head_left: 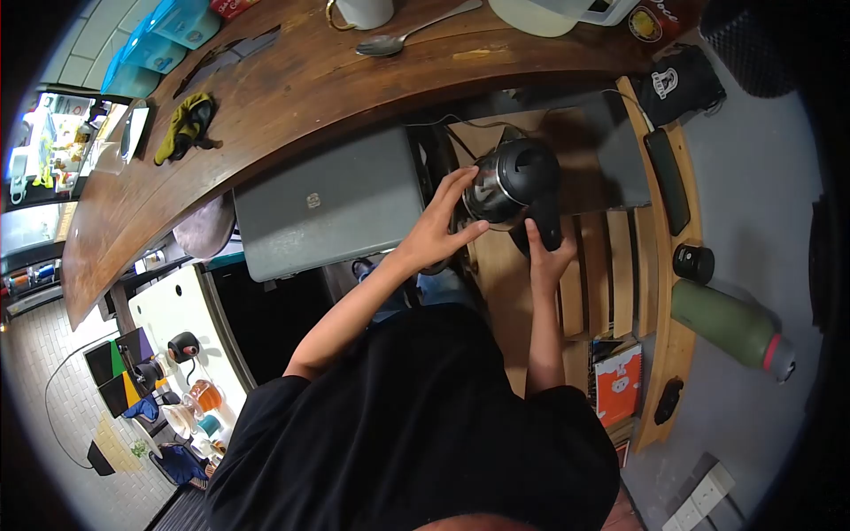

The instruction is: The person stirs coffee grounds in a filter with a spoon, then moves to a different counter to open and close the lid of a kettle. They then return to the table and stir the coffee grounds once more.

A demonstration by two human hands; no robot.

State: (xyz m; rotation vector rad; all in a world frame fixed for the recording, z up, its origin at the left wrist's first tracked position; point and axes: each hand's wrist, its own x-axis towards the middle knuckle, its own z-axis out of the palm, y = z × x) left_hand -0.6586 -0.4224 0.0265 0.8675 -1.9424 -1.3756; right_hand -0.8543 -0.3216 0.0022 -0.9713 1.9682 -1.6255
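A black kettle [527, 173] with a dark, shiny body is below the curved wooden counter, over the wooden shelf. My left hand [438, 223] cups the side of its body, with the fingers above and the thumb lower down. The fingers of my right hand [549, 258] are round the black handle, which points toward me. The underside of the kettle is hidden, so I cannot tell whether it rests on anything.
A large grey case [328, 203] lies left of the kettle. The wooden counter [292, 80] holds a spoon [382, 45], a mug [365, 11] and a yellow-black cloth [187, 126]. A green bottle [722, 319], black jar [693, 263] and phone [668, 181] are along the right ledge.
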